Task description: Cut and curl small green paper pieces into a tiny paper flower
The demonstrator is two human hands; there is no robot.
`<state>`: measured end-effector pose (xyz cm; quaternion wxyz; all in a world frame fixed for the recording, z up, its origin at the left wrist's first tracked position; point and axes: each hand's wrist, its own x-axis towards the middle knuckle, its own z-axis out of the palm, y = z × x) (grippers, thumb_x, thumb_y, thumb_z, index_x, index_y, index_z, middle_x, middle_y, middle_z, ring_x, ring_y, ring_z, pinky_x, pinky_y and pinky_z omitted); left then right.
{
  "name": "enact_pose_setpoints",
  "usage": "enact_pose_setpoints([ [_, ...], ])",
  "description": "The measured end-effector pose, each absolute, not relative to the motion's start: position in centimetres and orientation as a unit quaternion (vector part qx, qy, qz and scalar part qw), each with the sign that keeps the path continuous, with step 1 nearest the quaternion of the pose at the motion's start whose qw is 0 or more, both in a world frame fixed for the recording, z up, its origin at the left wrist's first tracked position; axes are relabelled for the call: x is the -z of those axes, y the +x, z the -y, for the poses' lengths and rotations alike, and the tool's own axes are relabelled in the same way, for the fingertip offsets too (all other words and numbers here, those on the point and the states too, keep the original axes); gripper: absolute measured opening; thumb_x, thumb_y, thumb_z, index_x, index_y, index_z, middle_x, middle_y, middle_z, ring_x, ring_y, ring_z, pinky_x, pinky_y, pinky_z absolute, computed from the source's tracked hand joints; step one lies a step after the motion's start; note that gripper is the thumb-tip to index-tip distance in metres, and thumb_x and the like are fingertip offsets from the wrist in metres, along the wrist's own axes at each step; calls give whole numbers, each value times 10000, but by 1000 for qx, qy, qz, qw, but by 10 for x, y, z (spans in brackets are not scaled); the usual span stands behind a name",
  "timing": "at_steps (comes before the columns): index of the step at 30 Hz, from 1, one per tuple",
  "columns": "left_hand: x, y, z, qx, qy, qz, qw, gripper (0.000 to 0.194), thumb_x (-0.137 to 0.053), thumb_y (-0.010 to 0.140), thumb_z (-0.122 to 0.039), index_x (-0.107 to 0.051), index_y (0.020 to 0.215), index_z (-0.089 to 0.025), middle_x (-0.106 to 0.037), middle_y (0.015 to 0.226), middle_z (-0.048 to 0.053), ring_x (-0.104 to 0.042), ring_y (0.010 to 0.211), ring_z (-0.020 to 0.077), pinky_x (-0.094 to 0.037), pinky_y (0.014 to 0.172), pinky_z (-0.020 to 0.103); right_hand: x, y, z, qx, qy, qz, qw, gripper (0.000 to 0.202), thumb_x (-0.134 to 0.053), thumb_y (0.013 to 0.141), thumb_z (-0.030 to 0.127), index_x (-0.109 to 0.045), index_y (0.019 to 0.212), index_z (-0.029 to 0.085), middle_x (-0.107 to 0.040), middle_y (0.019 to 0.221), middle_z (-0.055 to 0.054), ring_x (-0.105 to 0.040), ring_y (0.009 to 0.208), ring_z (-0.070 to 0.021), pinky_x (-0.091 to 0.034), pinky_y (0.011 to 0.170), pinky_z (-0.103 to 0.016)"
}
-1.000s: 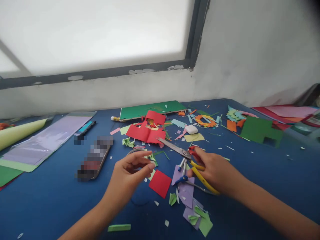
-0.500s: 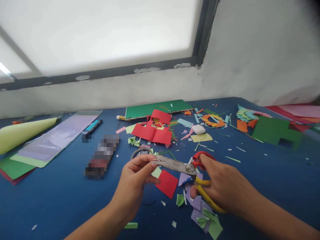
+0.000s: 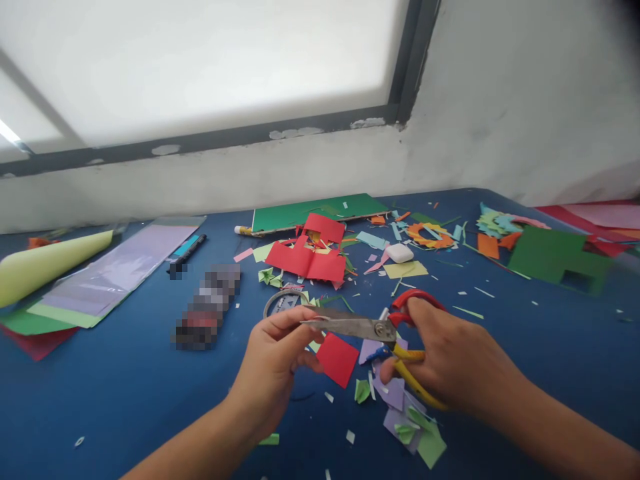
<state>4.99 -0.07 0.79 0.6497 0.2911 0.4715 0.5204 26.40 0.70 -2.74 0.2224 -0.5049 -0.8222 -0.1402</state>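
My right hand (image 3: pixel 453 353) grips a pair of scissors (image 3: pixel 357 327) by its red and yellow handles. The worn metal blades point left and stand slightly apart, their tips at the fingertips of my left hand. Thumb and index finger of my left hand (image 3: pixel 270 363) are pinched together; whatever small thing lies between them is too hidden to name. Below the blades rests a red paper square (image 3: pixel 337 360). Lilac paper scraps (image 3: pixel 393 393) and light green bits lie under my right hand. A roll of tape (image 3: pixel 273 300) is partly covered by my left hand.
Cut red paper (image 3: pixel 305 260) and a green board (image 3: pixel 320 208) lie toward the wall. A white rounded case (image 3: pixel 400 253) sits among scraps. On the left are a lilac sheet pack (image 3: pixel 120 267), a pen (image 3: pixel 187 253) and a yellow-green rolled sheet (image 3: pixel 55 263). Green cut paper (image 3: pixel 545 253) lies right.
The scissor blades have parted a little, and their handles have spread. Both hands stay close together at the blade tips. The whole view has shifted slightly.
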Motion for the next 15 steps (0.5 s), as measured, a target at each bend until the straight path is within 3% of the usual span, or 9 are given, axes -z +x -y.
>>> enact_pose_setpoints([
  [5,-7,52,1,-506,257,-468,677,146,-796,551,-178,-734,671,-124,-575,532,-18,-510,508,80,-479,350,132,32,264,-10,169,-504,820,213,454,-260,866,649,-362,731,227,-527,521,-9,-570,418,-188,-288,376,-261],
  [15,-5,51,0,-500,261,-472,678,140,-782,571,-179,-716,677,-116,-530,561,-24,-464,521,74,-465,354,128,33,264,-6,141,-507,827,198,495,-266,876,636,-455,747,196,-519,443,-9,-548,374,-195,-245,371,-262],
])
